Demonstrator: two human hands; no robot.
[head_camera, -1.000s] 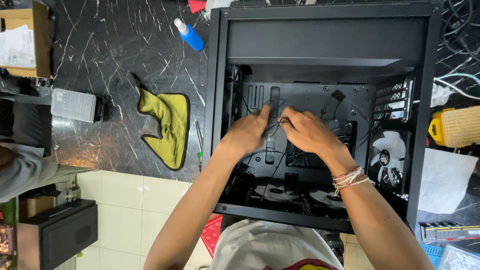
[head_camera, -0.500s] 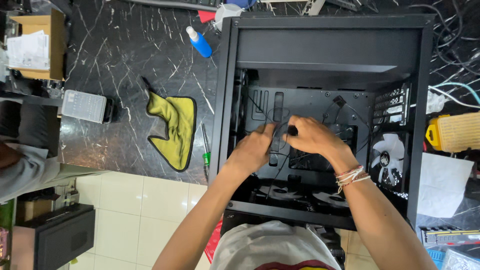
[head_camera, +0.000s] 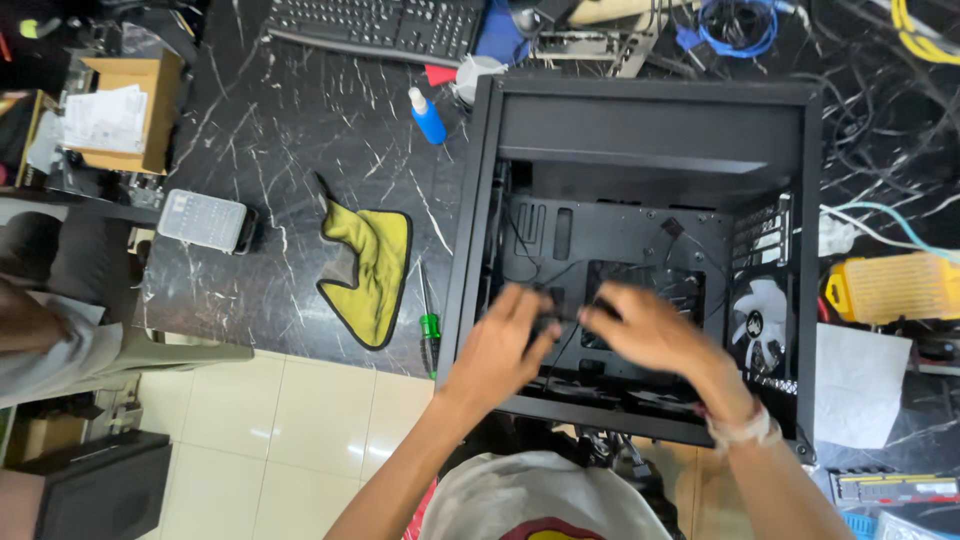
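Two hands are inside the big black PC case (head_camera: 640, 130), which lies open on the dark marble worktop (head_camera: 290, 130). I only have the head view, so here goes.

Head view: my left hand (head_camera: 500, 350) is low in the case, fingers curled round a small dark thing (head_camera: 547, 325), prob. a plug or cable end. It's blurry, so I can't tell what it is exactly. My right hand (head_camera: 645, 335) is just beside it, fingers bent toward the same spot, and the two hands nearly touch. The right hand's grip: can't tell if it holds anything, too blurry. A pale band sits on the right wrist. Thin black cables (head_camera: 520, 250) run over the case's back plate, above the hands. A white fan (head_camera: 758, 320) sits at the right end of the case, near the right hand.

Left of the case, on the worktop, lie a yellow cloth (head_camera: 372, 270) and a green-handled screwdriver (head_camera: 429, 320), just beside the case wall. A blue bottle w/ a white cap (head_camera: 427, 115) lies farther up. A keyboard (head_camera: 390, 25) is at the top edge. A grey box (head_camera: 202, 220) sits well apart on the left. A yellow tool case (head_camera: 890, 288) is on the right side.
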